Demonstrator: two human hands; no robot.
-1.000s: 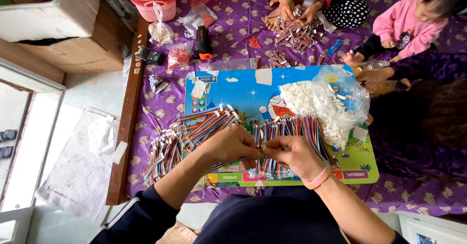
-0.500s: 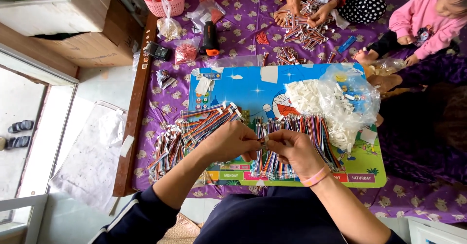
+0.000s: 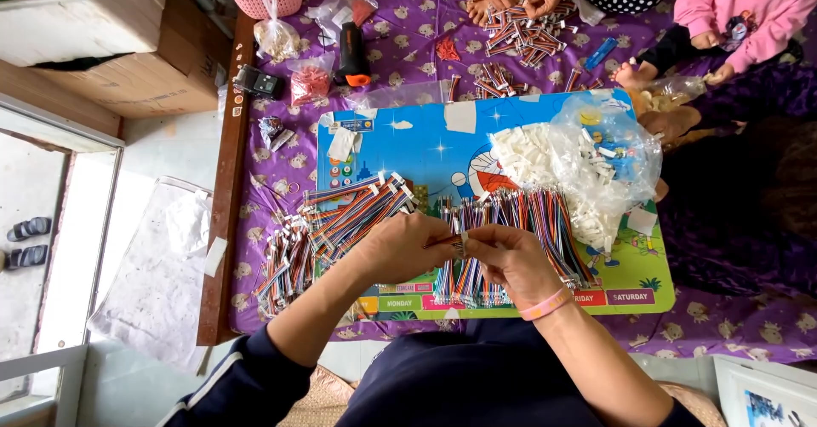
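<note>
**Inspector:** Report the step in hand.

**Operator:** I judge it a fitting step. My left hand [image 3: 400, 248] and right hand [image 3: 502, 257] meet over the blue play board [image 3: 408, 142], fingers pinched shut on one short wire bundle [image 3: 444, 240], held level between them just above the striped wire pile [image 3: 511, 223].

**Inspector:** Next move?

**Operator:** I judge it needs a white plastic piece from the clear bag [image 3: 596, 163], near my right hand.

**Inspector:** Condition of the bundle?

**Operator:** Thin, reddish, pale at one end. Too small to tell more.
</note>
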